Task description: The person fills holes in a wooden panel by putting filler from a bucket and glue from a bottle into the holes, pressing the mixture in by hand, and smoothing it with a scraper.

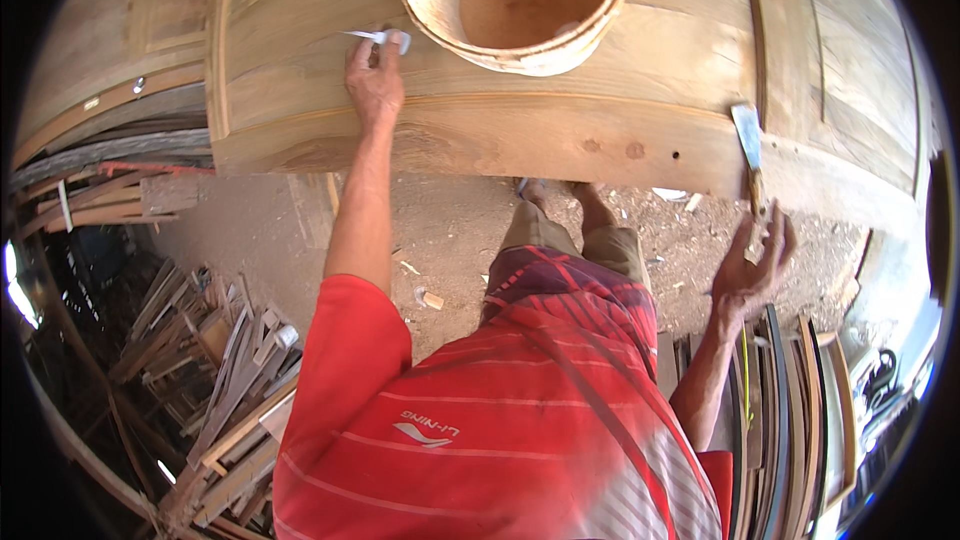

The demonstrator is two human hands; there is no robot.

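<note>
My right hand grips a putty knife by its worn handle, with the fingers partly curled around its end. The flat metal blade points away from me over the edge of a wooden door panel. Above the panel, my left hand pinches a small whitish piece with a thin pale strip sticking out to the left; its exact kind is unclear. Just right of that hand stands a round, stained bucket, its inside coated brown and something pale low against its wall.
Wood offcuts lie heaped at lower left, with more boards stacked above. Long strips stand at lower right. Shavings litter the dirt floor beneath the panel's near edge. Another panelled piece adjoins on the right.
</note>
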